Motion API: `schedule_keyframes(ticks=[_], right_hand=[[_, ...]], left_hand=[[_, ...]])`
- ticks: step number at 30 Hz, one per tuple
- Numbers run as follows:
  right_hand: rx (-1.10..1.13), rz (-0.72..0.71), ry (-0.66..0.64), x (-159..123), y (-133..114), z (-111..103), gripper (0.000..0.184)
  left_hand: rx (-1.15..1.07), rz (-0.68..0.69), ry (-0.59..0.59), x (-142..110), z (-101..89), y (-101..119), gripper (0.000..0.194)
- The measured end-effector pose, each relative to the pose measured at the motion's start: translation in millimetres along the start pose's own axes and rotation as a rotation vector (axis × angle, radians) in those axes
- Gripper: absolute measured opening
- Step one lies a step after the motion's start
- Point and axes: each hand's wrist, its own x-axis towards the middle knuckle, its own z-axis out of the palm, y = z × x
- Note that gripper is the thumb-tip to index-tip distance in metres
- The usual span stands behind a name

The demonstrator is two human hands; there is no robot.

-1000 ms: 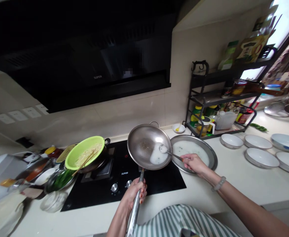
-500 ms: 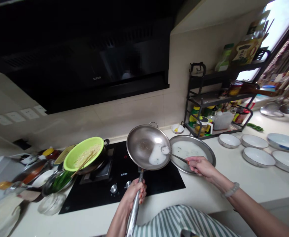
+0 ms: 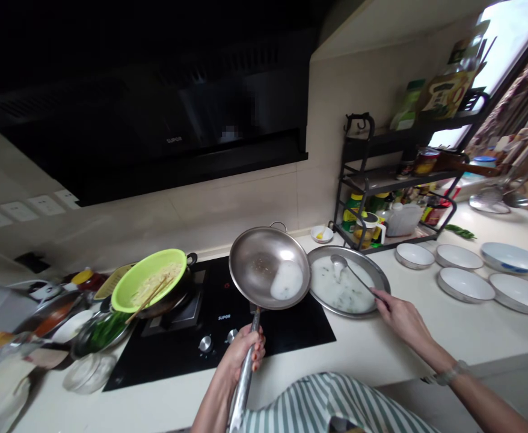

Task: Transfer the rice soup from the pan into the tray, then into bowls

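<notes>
Just to the right of the wok [image 3: 255, 252], the round metal tray [image 3: 382, 276] is holding a shallow pool of white liquid [image 3: 327, 285] with dark green bits in it, its rim lying close against the wok's right edge. Over that pool, right of the wok, the ladle [image 3: 340, 262] is reaching inward, some white liquid showing just below its bowl. Its long axis is running slantwise: the handle end is lying farther right of the wok and nearer the person, the bowl end farther away and closer to the wok. The right hand [image 3: 402, 319], to the right of the wok, is gripping that handle end with closed fingers, so the bowl is lying ahead of the hand and to its left, on the wok's side. Inside the wok, toward its right wall, a smaller white puddle [image 3: 287, 281] is sitting, between the bare metal and the tray.

Below the wok, on the person's side, the left hand [image 3: 248, 349] is clasping the wok's long handle [image 3: 243, 391], which is running back toward the body and slightly left. That hand is the nearer one to the wok; the right is the nearer one to the tray. Whether the wok is resting on the hob [image 3: 300, 337] or hanging just above it, I cannot tell.
</notes>
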Motion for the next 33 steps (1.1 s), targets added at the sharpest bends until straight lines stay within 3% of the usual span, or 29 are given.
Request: schedule_keyframes(ticks=[3, 6, 9, 13, 17, 20, 24, 28, 30, 33], right_hand=[[-0.161, -0.117, 0.079, -9, 11, 5, 0.044], [-0.176, -0.129, 0.138, -10, 16, 9, 0.046], [0.083, -0.006, 0.125, -3, 10, 13, 0.043], [0.585, 0.218, -0.020, 6, -17, 14, 0.048], [0.842, 0.231, -0.178, 9, -56, 15, 0.060], [0.737, 0.114, -0.294, 15, -78, 19, 0.058], [0.304, -0.164, -0.257, 25, -98, 27, 0.041], [-0.099, -0.250, -0.289, 29, -113, 36, 0.041], [-0.120, -0.255, -0.314, 29, -117, 40, 0.042], [0.096, -0.206, -0.312, 31, -119, 43, 0.037]], left_hand=[[0.016, -0.010, 0.026, -2, 4.3, 3, 0.038], [0.033, -0.010, 0.051, -4, 8.6, 6, 0.038], [0.039, -0.003, 0.049, -5, 11.1, 7, 0.038], [0.034, -0.006, 0.048, -6, 12.2, 8, 0.038], [0.030, -0.009, 0.055, -6, 12.5, 8, 0.038], [0.027, -0.010, 0.060, -6, 12.6, 8, 0.038], [0.035, -0.010, 0.069, -5, 13.0, 8, 0.038], [0.046, -0.006, 0.073, -4, 13.3, 7, 0.038], [0.049, -0.008, 0.073, -5, 13.5, 8, 0.039], [0.050, -0.012, 0.079, -6, 14.5, 8, 0.039]])
